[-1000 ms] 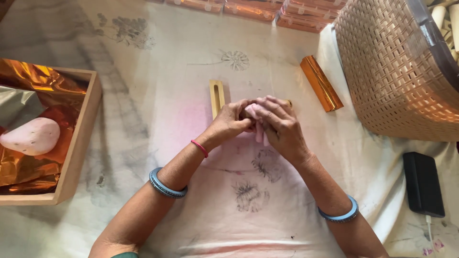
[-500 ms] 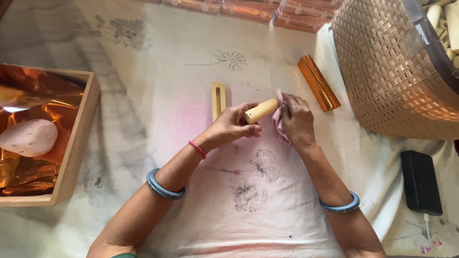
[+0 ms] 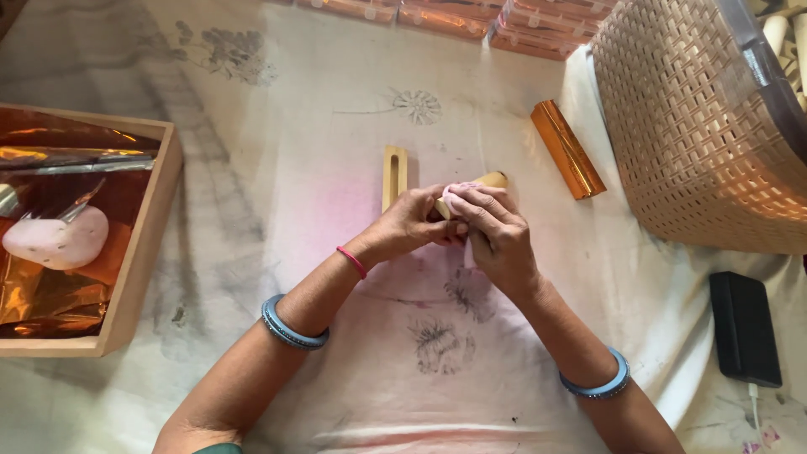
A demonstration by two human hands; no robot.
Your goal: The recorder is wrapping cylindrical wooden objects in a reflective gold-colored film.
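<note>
- Over the cloth [image 3: 336, 168], beside the slotted block [image 3: 394, 175], the left hand [image 3: 412, 223] grips a wooden stick [image 3: 481, 182].
- Right hand [image 3: 494, 231] pinches a pink rag [image 3: 458, 198] against its near end.
- Risk: hard rubbing could twist the stick loose from that grip.

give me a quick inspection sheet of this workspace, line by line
surface: white cloth with faint flower prints and pink stains.
job's things: tan wooden cylinder, pink cloth pressed on it; slotted wooden block beside.
clutter: gold foil roll; wooden tray holding copper foil and a pale pink stone.
hands: left hand grips the cylinder; right hand holds the pink cloth against it.
cables: white cable from the black power bank.
surroundings: woven basket; orange boxes at far edge.
</note>
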